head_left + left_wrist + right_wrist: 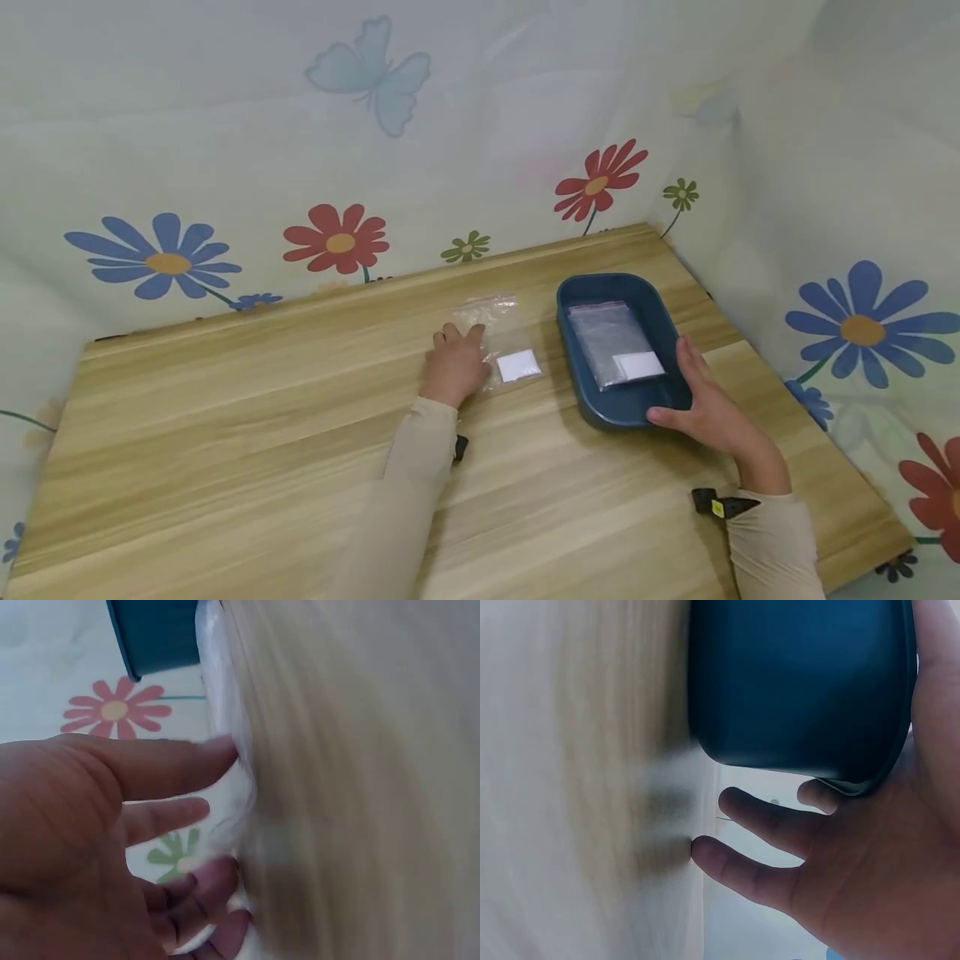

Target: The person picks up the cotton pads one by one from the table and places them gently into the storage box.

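A clear zip-lock bag [498,337] with a white label patch lies flat on the wooden table. My left hand [455,362] rests at its left side, fingertips touching the plastic. In the left wrist view the thumb and fingers [169,769] are spread along the bag's edge [225,690]. To the right stands a dark blue plastic tray [600,417] with a similar zip-lock bag [611,337] inside. My right hand [712,408] touches the tray's near right corner, thumb at the near rim. Its other fingers [761,817] reach out loosely past the tray wall [802,682].
The wooden table [247,433] ends at a back edge against a white sheet [487,142] printed with flowers and a butterfly. Another flowered sheet hangs along the right side. Black straps [720,504] with small devices sit on the sleeves near the wrists.
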A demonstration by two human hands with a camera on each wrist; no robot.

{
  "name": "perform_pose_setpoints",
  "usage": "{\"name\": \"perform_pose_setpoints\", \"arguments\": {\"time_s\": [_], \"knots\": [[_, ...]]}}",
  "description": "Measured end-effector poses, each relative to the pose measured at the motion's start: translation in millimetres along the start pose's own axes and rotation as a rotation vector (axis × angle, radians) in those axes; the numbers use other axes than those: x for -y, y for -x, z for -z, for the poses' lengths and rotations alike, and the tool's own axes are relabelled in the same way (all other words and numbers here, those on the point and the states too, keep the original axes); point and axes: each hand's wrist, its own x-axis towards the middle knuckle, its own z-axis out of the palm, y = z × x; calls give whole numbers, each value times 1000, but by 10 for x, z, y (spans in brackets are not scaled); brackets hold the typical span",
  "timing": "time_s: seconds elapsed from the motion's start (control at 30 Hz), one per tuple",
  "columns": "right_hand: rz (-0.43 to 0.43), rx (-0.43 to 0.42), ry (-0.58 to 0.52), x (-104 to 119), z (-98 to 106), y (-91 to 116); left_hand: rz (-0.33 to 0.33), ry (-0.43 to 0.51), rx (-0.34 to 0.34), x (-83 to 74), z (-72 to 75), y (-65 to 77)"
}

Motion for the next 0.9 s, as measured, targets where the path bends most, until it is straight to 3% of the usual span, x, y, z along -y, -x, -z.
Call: {"name": "perform_pose_setpoints", "arguments": {"time_s": [0.17,0.27,0.4,0.6,0.67,0.8,0.87,0.9], "knots": [[8,-4,2,-8,18,13,-67,66,45,-39,-22,-44],[6,-1,4,-7,17,17,-82,171,29,-40,-25,-64],[6,-3,10,-26,10,7,-102,409,-47,-52,-14,-85],[-13,-2,22,-27,-4,-15,-84,805,-108,-172,92,-19],[-13,-5,28,-24,-1,-15,-141,869,-183,-260,140,11],[-6,-4,25,-22,8,-4,-318,927,-354,-508,222,77],[-6,-3,22,-27,8,7,-380,968,-365,-666,223,93],[-8,-3,21,-37,8,16,-396,995,-339,-755,211,94]]}}
